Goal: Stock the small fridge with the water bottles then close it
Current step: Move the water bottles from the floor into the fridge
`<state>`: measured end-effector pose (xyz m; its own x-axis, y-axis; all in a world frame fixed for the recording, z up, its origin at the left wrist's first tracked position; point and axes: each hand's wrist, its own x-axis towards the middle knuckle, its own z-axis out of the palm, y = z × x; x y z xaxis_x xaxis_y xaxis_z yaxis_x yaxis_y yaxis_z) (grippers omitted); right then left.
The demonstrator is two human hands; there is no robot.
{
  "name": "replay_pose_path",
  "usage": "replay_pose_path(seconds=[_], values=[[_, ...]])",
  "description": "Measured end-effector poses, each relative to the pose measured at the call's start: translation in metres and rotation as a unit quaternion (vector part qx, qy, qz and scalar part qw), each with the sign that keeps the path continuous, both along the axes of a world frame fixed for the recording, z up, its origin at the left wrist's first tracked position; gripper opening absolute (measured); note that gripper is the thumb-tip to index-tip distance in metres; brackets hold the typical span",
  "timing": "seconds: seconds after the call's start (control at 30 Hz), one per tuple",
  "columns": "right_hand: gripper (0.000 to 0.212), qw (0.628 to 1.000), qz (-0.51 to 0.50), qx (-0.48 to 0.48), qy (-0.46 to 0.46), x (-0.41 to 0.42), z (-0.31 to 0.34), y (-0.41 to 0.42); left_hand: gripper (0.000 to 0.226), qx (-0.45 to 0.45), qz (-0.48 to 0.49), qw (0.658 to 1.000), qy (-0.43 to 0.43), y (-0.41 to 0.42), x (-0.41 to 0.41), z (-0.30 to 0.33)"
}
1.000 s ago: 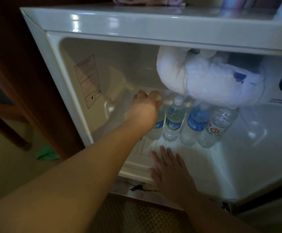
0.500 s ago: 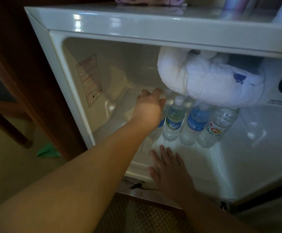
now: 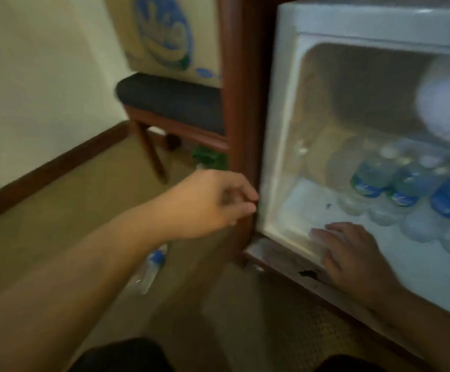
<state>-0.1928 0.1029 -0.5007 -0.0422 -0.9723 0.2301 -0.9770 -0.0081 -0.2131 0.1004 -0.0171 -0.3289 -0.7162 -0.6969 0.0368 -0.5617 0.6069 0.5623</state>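
The small white fridge stands open at the right, with several water bottles lined up on its lit floor. My left hand hangs outside the fridge, just left of its frame, fingers loosely curled and holding nothing. My right hand lies flat with spread fingers on the fridge's front lower edge. One more water bottle with a blue cap lies on the carpet below my left forearm. The view is blurred.
A wooden cabinet side borders the fridge on the left. A dark-cushioned wooden stool stands behind, carrying a cardboard box. Something green lies under it. A white frosted lump fills the fridge's upper right.
My left hand has come out of the fridge, leaving the bottle it touched standing inside, and moved left. The view has swung left. My right hand stays on the fridge's edge.
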Motion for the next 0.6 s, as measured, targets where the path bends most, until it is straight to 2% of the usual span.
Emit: replay_pose_path(seconds=[0.07, 0.13, 0.2, 0.3, 0.47, 0.53, 0.6], values=[[0.034, 0.994, 0.102, -0.038, -0.008, 0.038, 0.013, -0.021, 0.007, 0.042, 0.111, 0.993, 0.015, 0.003, 0.082, 0.010], [0.032, 0.981, 0.191, -0.038, -0.022, 0.086, 0.020, -0.046, 0.007, 0.040, 0.227, 0.973, 0.033, 0.010, 0.158, 0.006], [0.031, 0.966, 0.256, -0.007, -0.025, 0.138, 0.020, -0.069, 0.017, 0.021, 0.323, 0.946, 0.001, 0.021, 0.220, -0.011], [0.033, 0.950, 0.300, 0.085, -0.016, 0.224, 0.010, -0.094, 0.025, 0.045, 0.434, 0.898, -0.058, 0.043, 0.295, -0.052], [0.054, 0.938, 0.253, 0.233, -0.028, 0.345, -0.041, -0.138, 0.027, 0.157, 0.526, 0.829, -0.104, 0.078, 0.357, -0.141], [0.060, 0.934, 0.198, 0.287, -0.081, 0.375, -0.059, -0.159, 0.034, 0.182, 0.532, 0.819, -0.113, 0.079, 0.361, -0.172], [0.074, 0.934, 0.156, 0.307, -0.093, 0.390, -0.079, -0.181, 0.041, 0.195, 0.523, 0.819, -0.134, 0.068, 0.360, -0.200]])
